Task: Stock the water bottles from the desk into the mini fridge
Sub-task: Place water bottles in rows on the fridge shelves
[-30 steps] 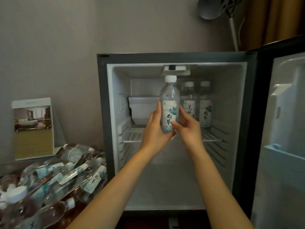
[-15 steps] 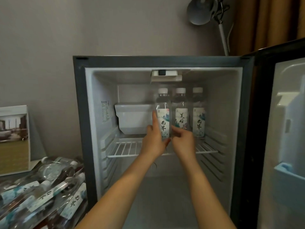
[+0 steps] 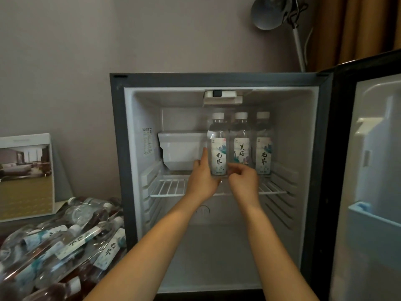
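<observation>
Three in a row: the latest water bottle [image 3: 218, 148] stands upright at the far right of the wire shelf [image 3: 169, 187] in the mini fridge [image 3: 118, 170], just left of the two bottles [image 3: 241, 146] already stocked. A second ago it was held high in front of the open cabinet; it has since been carried back and lowered into line. Its base is hidden behind the hands, so whether it has fully settled cannot be told. Both arms reach straight in from the near side. The left hand [image 3: 202, 183] grips the bottle low on its left, fingers [image 3: 204, 155] wrapped up along the label. The right hand [image 3: 244, 181] holds curled fingers against its lower right, steadying it. Release looks to be the next step. A heap of bottles [image 3: 65, 242] waits on the worktop [image 3: 13, 227] to the left, so most of the stocking remains.
</observation>
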